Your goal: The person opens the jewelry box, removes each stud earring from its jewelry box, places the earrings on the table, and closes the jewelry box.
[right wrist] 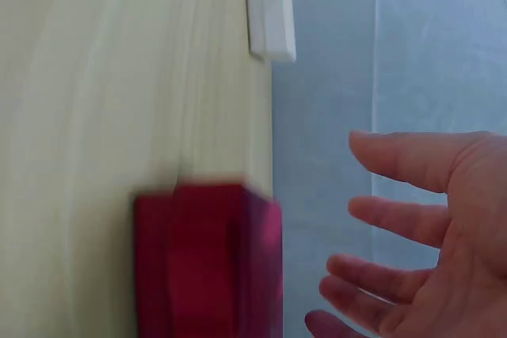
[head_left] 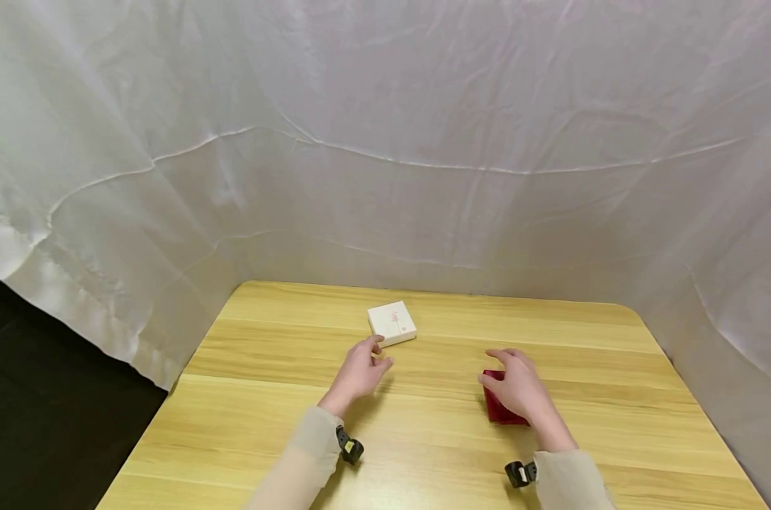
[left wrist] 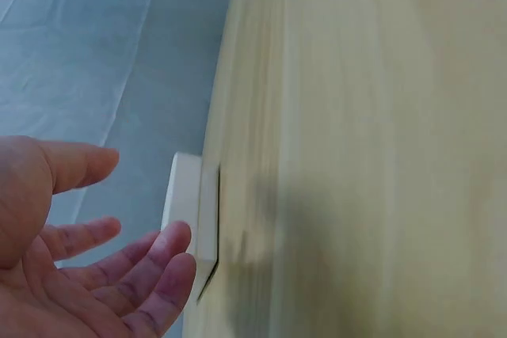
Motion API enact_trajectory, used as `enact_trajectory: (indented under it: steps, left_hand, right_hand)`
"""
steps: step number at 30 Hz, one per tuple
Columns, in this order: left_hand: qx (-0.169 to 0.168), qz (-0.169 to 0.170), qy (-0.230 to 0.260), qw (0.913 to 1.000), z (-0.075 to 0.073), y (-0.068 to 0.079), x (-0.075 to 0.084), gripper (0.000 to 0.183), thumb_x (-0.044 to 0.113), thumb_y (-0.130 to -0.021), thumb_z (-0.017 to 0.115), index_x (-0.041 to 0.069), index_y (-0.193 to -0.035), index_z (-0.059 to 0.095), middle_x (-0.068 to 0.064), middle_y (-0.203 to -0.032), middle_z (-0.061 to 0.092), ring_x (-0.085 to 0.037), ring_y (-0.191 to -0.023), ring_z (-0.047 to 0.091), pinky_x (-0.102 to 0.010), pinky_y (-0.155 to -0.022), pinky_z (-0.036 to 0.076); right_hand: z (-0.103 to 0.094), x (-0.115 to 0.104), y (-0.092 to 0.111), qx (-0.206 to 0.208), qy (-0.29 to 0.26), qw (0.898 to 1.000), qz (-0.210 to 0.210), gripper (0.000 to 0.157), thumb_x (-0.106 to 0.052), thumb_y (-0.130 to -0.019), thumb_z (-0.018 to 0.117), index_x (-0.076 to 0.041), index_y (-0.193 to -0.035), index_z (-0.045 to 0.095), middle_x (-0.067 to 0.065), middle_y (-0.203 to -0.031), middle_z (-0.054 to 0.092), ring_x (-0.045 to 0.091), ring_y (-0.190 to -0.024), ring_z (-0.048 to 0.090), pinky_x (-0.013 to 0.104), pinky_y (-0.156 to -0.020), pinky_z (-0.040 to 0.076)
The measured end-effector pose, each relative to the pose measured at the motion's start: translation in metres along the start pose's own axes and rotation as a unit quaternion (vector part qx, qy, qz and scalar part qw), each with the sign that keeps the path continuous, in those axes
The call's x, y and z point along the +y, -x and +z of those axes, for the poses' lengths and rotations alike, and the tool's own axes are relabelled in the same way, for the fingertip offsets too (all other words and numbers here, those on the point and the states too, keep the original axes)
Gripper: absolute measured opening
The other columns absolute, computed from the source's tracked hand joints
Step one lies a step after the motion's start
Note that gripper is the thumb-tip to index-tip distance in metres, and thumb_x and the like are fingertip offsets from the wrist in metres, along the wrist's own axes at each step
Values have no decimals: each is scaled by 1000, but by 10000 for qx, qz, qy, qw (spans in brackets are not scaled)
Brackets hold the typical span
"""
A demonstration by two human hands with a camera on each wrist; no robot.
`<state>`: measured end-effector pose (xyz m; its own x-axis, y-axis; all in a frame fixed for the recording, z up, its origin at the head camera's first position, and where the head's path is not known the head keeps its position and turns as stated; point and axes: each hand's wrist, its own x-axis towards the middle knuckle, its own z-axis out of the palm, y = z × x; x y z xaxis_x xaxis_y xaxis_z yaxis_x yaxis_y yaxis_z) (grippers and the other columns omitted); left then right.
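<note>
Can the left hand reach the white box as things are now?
Probably yes: the left hand is open just before the white box, with only bare table between them.

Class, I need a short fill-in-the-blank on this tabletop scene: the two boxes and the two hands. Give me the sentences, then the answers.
1. The box nearest the left hand is ____ in colour.
2. The right hand hovers above a ____ box.
3. Both boxes lie on a ____ table.
4. The fingers of both hands are spread, gripping ____.

Answers: white; red; wooden; nothing
</note>
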<state>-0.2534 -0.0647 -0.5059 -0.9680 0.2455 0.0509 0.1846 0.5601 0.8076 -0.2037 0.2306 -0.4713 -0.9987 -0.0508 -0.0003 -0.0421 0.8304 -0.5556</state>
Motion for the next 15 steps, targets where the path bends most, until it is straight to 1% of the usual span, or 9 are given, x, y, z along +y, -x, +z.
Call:
enact_trajectory:
  steps: [4, 6, 9, 12, 14, 15]
  left_hand:
    - [181, -202, 27, 9996, -6, -10, -5, 53, 16, -95, 65, -5, -140, 45, -20, -113, 57, -21, -89, 59, -35, -73, 54]
    - [240, -333, 26, 9992, -8, -16, -7, 54, 17, -96, 65, -5, -141, 44, -20, -115, 57, -23, -92, 60, -36, -75, 54]
    - [319, -523, 55, 9981, -9, -25, -11, 56, 19, -97, 63, -4, -143, 42, -23, -119, 57, -29, -100, 60, -41, -82, 54]
    - [362, -692, 83, 9969, -9, -32, -15, 57, 21, -98, 61, -3, -145, 39, -27, -126, 55, -35, -112, 57, -47, -92, 51]
    - [373, -793, 85, 9961, -9, -37, -16, 58, 21, -99, 59, -3, -147, 37, -27, -129, 55, -37, -117, 55, -49, -96, 48]
    - [368, -838, 70, 9958, -9, -39, -16, 59, 22, -99, 59, -2, -148, 36, -26, -129, 55, -36, -116, 55, -49, -97, 48]
  right_hand:
    - [11, -14, -13, -182, -291, 9990, -277, 54, -22, -93, 67, 0, -140, 51, 28, -140, 44, 47, -128, 41, 62, -102, 36]
    - [18, -21, -20, -226, -367, 9982, -420, 53, -21, -94, 66, -1, -140, 51, 27, -140, 45, 45, -127, 43, 61, -102, 38]
    - [29, -30, -31, -273, -446, 9971, -549, 52, -19, -94, 66, -3, -141, 51, 25, -137, 49, 42, -123, 49, 58, -100, 42]
    - [39, -38, -41, -346, -508, 9961, -639, 51, -18, -94, 66, -2, -140, 51, 24, -134, 52, 40, -118, 54, 55, -96, 46]
    - [44, -42, -48, -418, -593, 9953, -644, 51, -18, -95, 65, -3, -141, 51, 24, -133, 53, 39, -118, 54, 55, -96, 46]
    - [46, -44, -51, -464, -662, 9947, -629, 51, -18, -95, 65, -3, -142, 50, 24, -133, 53, 39, -118, 54, 54, -97, 46]
